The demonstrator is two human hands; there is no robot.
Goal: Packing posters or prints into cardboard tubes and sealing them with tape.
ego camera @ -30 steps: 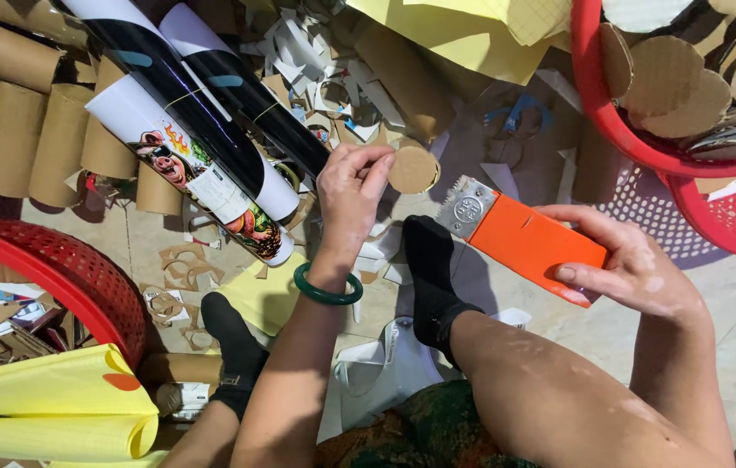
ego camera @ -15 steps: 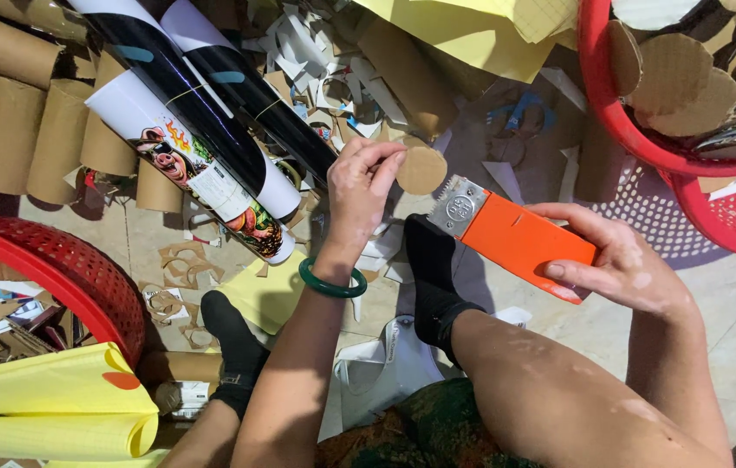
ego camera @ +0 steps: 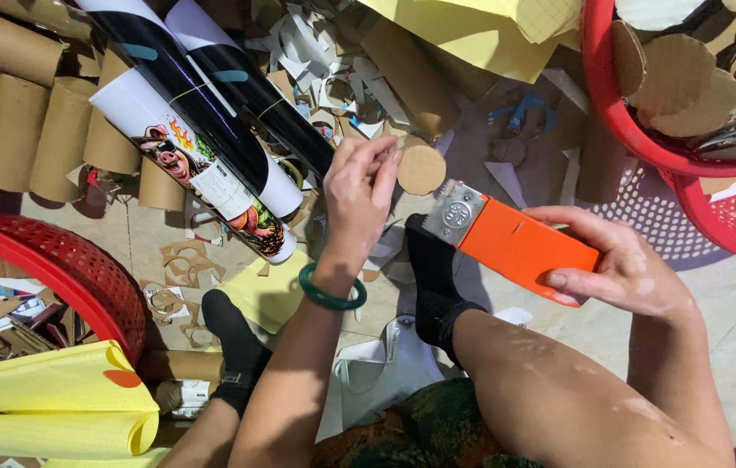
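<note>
Fingertips of left hand [ego camera: 359, 186] pinch cardboard disc [ego camera: 421, 169] by rim, held above floor just beside metal head of orange tool [ego camera: 515, 244]. Right hand [ego camera: 619, 264] wraps tool body, grip pressed tight. Best, by my judgement: keep disc edge-on to tool head, fingers clear of it. Tool's working edge hidden; can't tell its kind. Red basket [ego camera: 636, 130] of discs cut off at frame edge.
</note>
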